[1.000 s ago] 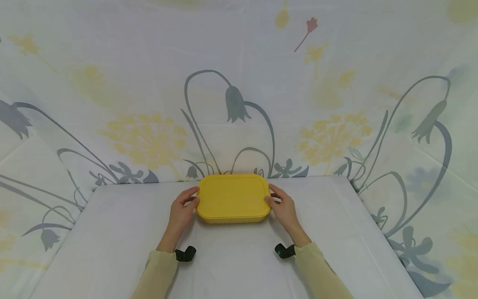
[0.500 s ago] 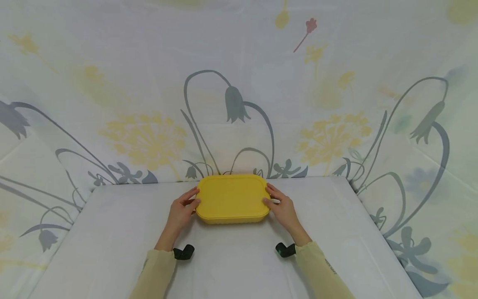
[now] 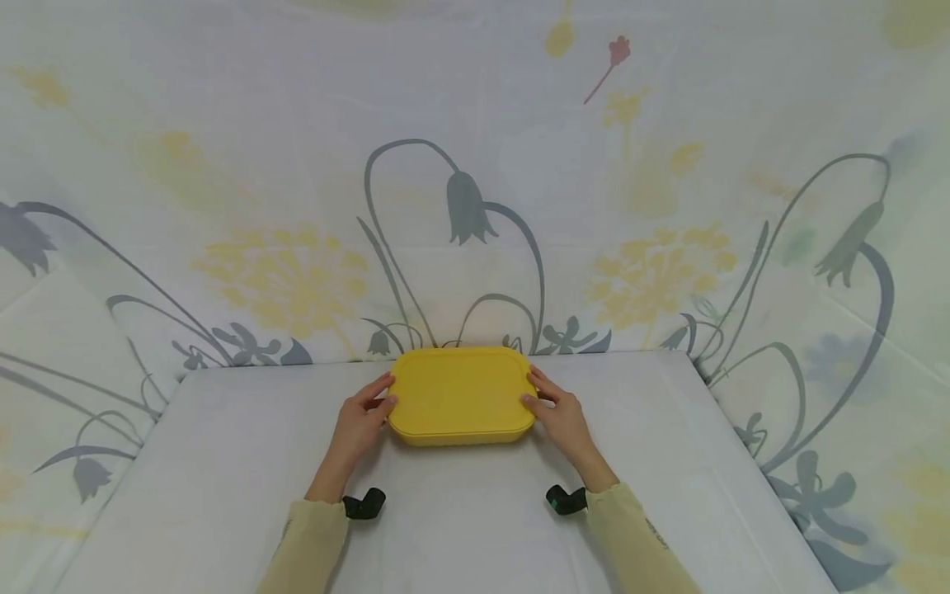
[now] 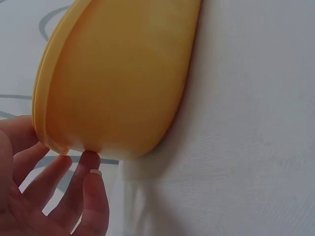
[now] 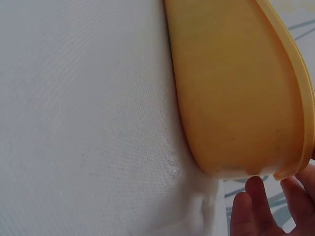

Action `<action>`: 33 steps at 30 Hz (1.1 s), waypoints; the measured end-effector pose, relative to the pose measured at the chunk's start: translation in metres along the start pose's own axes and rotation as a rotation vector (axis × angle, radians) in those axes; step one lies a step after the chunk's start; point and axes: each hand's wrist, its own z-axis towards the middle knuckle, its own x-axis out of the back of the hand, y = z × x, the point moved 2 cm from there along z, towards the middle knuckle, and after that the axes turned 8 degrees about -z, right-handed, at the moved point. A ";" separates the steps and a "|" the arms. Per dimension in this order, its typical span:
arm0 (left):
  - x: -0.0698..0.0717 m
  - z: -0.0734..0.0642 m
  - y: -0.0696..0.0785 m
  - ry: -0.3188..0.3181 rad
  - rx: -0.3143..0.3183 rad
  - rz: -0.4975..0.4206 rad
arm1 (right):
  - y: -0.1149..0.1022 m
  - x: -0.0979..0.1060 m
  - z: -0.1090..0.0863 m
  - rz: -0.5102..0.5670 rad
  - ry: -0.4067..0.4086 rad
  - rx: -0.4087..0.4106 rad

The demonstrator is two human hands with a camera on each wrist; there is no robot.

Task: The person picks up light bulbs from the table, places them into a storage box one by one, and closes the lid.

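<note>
A yellow lidded box (image 3: 462,393) with rounded corners sits on the white-covered table against the back cloth, its lid on. At its left end my left hand (image 3: 361,421) grips the lid's rim, thumb on top and fingers below. My right hand (image 3: 562,417) holds the opposite end the same way. Seen from the left wrist, the box wall (image 4: 118,78) rises from the cloth and the fingertips (image 4: 91,158) touch its end under the rim. In the right wrist view, fingertips (image 5: 254,183) meet the other end. What the box contains is hidden.
A white cloth with printed grey and yellow flowers (image 3: 467,206) hangs behind and along both sides of the table (image 3: 460,528). Black wrist devices (image 3: 364,504) show at both cuffs, and pale yellow sleeves (image 3: 312,544) cover the forearms.
The thumbs and fingers have shifted very slightly at the box ends. The box appears a few pixels further left, as does part of the background; both hands keep hold of it.
</note>
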 end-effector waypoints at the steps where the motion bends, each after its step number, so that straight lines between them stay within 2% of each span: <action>1: 0.000 0.000 0.000 -0.003 -0.005 0.009 | 0.000 0.000 0.000 0.000 0.002 -0.001; 8: -0.001 0.000 0.000 0.017 0.029 0.003 | 0.000 0.002 -0.001 0.011 -0.017 -0.020; 14: -0.001 -0.001 0.001 0.029 0.030 -0.001 | -0.003 0.003 -0.002 0.026 -0.027 -0.022; 20: -0.001 -0.004 -0.001 0.038 0.035 0.005 | -0.003 0.000 -0.003 0.049 -0.003 -0.042; 33: -0.002 -0.008 -0.003 0.032 0.047 -0.059 | 0.000 -0.003 -0.007 0.100 0.027 -0.055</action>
